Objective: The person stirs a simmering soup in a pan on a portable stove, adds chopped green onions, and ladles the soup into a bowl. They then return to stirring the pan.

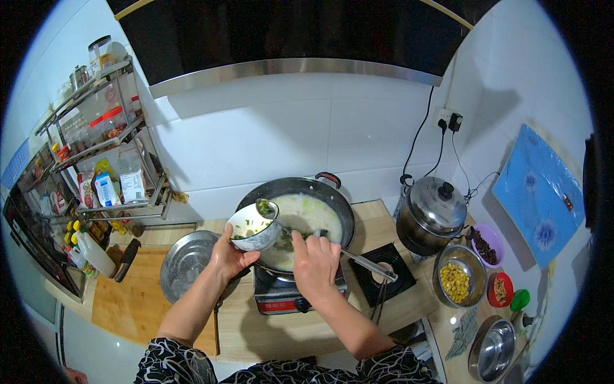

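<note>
My left hand (225, 257) grips a white patterned bowl (254, 235) from its left side. The bowl tilts over the wok, with bits of chopped greens inside it. My right hand (314, 259) holds a metal ladle (369, 266), whose handle sticks out to the right. Some greens sit in the ladle's head (265, 207), at the far rim of the bowl. Below both hands the dark wok (344, 211) contains pale, milky soup (307, 211), with dark greens floating near its middle. The wok stands on a portable gas stove (300, 302); my fingers partly hide the ladle's shaft.
Left of the wok lie a metal lid (184, 269), a wooden cutting board (144, 307) and a dark-handled knife (127, 259). To the right stand a lidded pot (427, 216), a metal bowl of corn (454, 283) and a purple bowl (488, 245). A range hood (297, 66) hangs above.
</note>
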`<state>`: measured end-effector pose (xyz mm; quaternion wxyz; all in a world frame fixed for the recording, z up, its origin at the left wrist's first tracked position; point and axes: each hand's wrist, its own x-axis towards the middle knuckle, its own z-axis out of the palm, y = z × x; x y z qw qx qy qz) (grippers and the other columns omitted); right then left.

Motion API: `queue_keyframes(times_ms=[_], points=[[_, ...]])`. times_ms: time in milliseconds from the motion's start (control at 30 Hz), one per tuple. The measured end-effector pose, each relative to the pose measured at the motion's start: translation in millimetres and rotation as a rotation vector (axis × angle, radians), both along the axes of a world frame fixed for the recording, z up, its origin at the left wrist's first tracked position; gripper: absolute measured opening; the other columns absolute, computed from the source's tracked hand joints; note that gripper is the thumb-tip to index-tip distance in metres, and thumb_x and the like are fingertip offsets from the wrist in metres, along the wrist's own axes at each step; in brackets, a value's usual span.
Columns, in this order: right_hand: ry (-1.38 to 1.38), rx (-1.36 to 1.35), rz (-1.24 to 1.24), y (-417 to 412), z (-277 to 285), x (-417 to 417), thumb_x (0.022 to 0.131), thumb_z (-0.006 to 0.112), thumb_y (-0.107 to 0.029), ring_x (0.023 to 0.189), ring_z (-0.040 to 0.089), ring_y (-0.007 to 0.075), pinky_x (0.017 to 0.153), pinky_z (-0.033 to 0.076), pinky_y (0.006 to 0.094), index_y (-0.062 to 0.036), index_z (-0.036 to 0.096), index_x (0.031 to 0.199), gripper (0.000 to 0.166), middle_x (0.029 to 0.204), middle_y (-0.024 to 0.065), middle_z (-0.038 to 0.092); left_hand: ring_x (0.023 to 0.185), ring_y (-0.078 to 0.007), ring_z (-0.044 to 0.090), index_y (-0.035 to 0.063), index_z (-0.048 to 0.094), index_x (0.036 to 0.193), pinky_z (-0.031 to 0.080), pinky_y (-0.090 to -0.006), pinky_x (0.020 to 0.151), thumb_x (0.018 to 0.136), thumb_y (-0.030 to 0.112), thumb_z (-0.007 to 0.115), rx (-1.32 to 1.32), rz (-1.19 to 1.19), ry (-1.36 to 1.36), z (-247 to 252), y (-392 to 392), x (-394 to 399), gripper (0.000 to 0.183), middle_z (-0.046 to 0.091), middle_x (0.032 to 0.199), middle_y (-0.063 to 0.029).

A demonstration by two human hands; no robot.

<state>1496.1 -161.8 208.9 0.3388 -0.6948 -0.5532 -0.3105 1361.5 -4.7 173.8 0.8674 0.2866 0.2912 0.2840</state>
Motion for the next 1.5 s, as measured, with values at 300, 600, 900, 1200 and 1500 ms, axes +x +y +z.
queue_keyframes(times_ms=[300,600,900,1200,1500], points=[[-0.057,-0.245,0.059,3,28,-50,0.061,0.055,-0.012,0.067,0.047,0.0191,0.062,0.031,0.033,0.0011,0.058,0.086,0.028,0.065,0.0047,0.05,0.103,-0.0311,0.047,0.0034,0.033,0.12,0.046,-0.0398,0.081,0.081,0.048,0.041,0.114,-0.059,-0.136,7,-52,1,0.06,0.04,0.118,-0.0198],[0.091,-0.167,0.117,-19,15,-90,0.064,0.055,-0.007,0.066,0.049,0.0186,0.058,0.031,0.0312,0.0007,0.053,0.09,0.027,0.068,0.0053,0.053,0.082,-0.0185,0.053,0.0035,0.051,0.099,0.045,-0.0326,0.075,0.081,0.016,0.054,-0.172,-0.133,-0.449,-20,-77,0,0.022,0.056,0.089,-0.0085],[0.506,-0.126,0.2,-103,-8,-97,0.077,0.054,-0.014,0.073,0.053,0.0228,0.064,0.04,0.0345,-0.0101,0.042,0.113,0.039,0.078,0.0069,0.055,0.085,-0.0251,0.054,-0.0013,0.043,0.106,0.047,-0.0381,0.076,0.073,0.005,0.055,-0.148,-0.154,-0.309,-11,-128,-12,0.035,0.053,0.097,-0.0142],[1.068,-0.78,0.075,-281,-110,-91,0.082,0.049,-0.027,0.074,0.057,0.0276,0.066,0.044,0.0346,-0.0064,0.047,0.107,0.032,0.083,0.0159,0.059,0.09,-0.0326,0.054,-0.003,0.03,0.117,0.05,-0.0419,0.075,0.075,0.002,0.052,-0.129,-0.259,-0.184,-51,-239,-34,0.048,0.048,0.106,-0.0212],[1.31,-1.112,0.416,-311,-165,-118,0.084,0.047,-0.024,0.073,0.053,0.0161,0.066,0.042,0.0285,-0.0046,0.048,0.107,0.03,0.08,0.0108,0.057,0.073,-0.028,0.059,0.0011,0.032,0.113,0.054,-0.033,0.055,0.074,0.002,0.054,0.001,0.127,-0.024,-138,-251,-93,0.045,0.053,0.095,-0.0175]])
